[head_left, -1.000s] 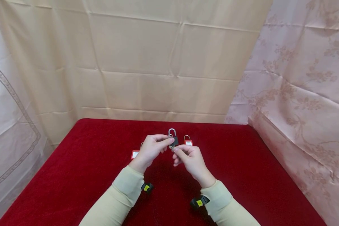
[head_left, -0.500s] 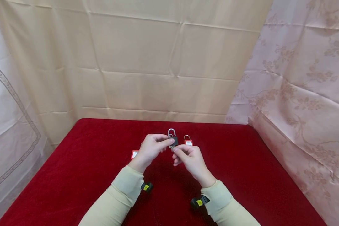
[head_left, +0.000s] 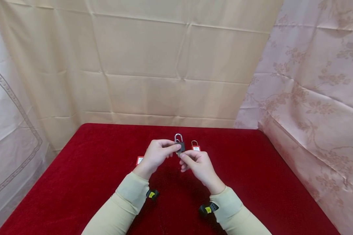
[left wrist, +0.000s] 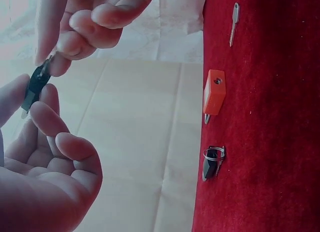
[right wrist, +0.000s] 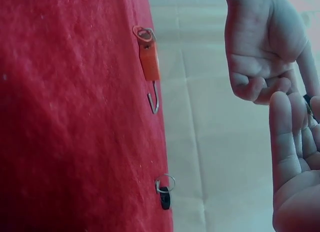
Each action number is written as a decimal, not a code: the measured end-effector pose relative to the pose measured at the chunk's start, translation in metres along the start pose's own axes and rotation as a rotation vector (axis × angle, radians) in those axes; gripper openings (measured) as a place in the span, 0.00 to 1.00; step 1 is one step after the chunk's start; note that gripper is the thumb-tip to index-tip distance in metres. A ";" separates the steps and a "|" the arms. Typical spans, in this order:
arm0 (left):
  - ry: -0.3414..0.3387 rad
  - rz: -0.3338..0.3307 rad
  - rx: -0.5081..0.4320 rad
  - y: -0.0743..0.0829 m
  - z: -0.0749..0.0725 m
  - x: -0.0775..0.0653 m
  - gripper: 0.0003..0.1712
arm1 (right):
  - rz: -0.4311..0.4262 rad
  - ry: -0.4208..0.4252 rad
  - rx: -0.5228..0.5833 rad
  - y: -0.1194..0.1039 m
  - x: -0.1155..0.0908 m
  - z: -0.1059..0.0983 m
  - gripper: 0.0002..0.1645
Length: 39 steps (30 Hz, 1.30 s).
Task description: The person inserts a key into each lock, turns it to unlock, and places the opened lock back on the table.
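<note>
My left hand pinches a small black padlock between thumb and fingers, above the table. Its silver shackle points away from me in the head view. At its near end, the thumb and forefinger of my right hand pinch a small metal key; the fingertips partly hide it. In the left wrist view the padlock shows edge-on between both hands. Behind the hands, one red padlock with a white label lies to the right. Another red padlock lies left, partly covered by my left wrist.
A red cloth covers the table. In the left wrist view a loose key and a black object with a key ring lie on it. The right wrist view shows a red padlock with its shackle open. Curtains surround the table.
The black padlock has tilted and shifted very slightly left in the head view. Both hands keep the same hold.
</note>
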<state>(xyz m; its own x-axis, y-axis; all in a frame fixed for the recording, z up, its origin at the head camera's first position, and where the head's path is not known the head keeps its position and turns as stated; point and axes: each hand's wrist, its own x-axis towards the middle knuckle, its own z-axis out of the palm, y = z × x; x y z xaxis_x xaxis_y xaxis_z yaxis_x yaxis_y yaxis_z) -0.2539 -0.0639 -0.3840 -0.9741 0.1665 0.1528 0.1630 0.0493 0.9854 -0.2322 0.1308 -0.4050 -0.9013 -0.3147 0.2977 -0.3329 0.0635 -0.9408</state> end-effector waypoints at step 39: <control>-0.009 -0.052 0.059 -0.001 -0.004 0.001 0.12 | -0.168 0.233 -0.103 -0.033 0.000 -0.050 0.11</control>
<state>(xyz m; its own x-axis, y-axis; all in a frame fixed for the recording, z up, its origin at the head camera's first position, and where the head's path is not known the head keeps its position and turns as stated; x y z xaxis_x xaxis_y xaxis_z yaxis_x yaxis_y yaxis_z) -0.2554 -0.0674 -0.3848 -0.9800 0.1715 0.1006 0.1215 0.1159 0.9858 -0.2355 0.1763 -0.3660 -0.8663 -0.1043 0.4885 -0.4988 0.1285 -0.8572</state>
